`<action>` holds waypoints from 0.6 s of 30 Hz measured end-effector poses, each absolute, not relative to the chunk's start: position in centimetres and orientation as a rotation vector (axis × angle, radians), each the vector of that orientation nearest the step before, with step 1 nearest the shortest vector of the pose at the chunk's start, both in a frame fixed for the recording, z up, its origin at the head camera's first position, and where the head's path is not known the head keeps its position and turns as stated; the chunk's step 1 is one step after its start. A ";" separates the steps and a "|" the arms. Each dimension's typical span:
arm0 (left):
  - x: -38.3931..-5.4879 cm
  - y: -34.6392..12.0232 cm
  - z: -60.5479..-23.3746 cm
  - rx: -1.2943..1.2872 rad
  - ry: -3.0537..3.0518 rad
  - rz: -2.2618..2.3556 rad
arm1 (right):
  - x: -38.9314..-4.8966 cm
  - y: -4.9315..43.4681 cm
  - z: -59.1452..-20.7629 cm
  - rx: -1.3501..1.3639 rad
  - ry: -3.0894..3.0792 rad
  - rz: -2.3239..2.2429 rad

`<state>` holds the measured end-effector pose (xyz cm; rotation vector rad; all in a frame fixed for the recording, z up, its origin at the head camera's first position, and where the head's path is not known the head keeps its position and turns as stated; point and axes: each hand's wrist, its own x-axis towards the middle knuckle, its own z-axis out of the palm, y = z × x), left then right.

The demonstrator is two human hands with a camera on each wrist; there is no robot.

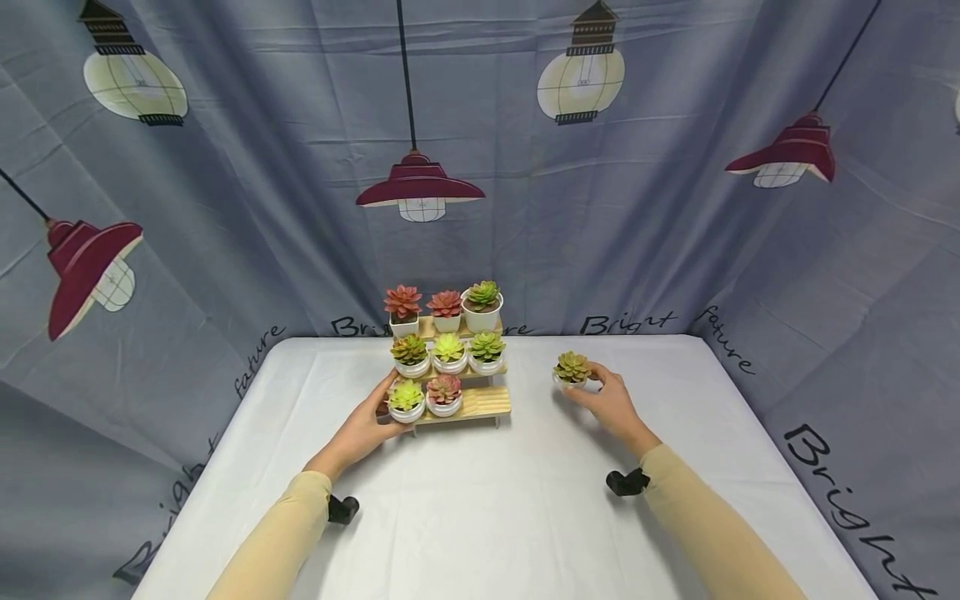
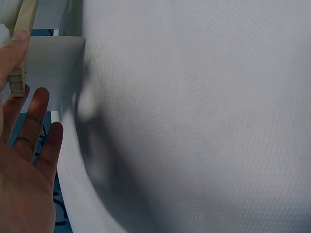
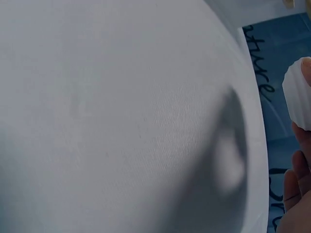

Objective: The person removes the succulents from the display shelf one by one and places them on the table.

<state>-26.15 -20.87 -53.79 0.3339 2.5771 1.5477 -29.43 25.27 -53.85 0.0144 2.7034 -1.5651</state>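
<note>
A three-tier wooden plant stand stands toward the back of the table, bearing small potted succulents. My left hand grips the left end of its lowest tier, beside a yellow-green succulent. In the left wrist view, the thumb presses on the wooden board, and the other fingers extend past it. Off to the stand's right, my right hand pinches a green succulent by its pot. The right wrist view shows that ribbed white pot between thumb and fingers, its plant out of sight.
On the lowest tier a pink succulent sits next to the yellow-green one, with bare slats to its right. More potted succulents fill the middle and top tiers. A white cloth covers the table; a grey-blue printed curtain hangs behind.
</note>
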 end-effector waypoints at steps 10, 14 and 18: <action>-26.3 -20.9 -54.0 0.297 2.578 1.537 | -31.5 25.8 -54.2 0.005 2.683 -1.573; -26.2 -20.9 -53.9 0.294 2.570 1.545 | -31.9 25.7 -54.4 0.074 2.648 -1.611; -26.2 -20.8 -54.0 0.303 2.561 1.561 | -32.4 25.6 -54.8 0.110 2.650 -1.636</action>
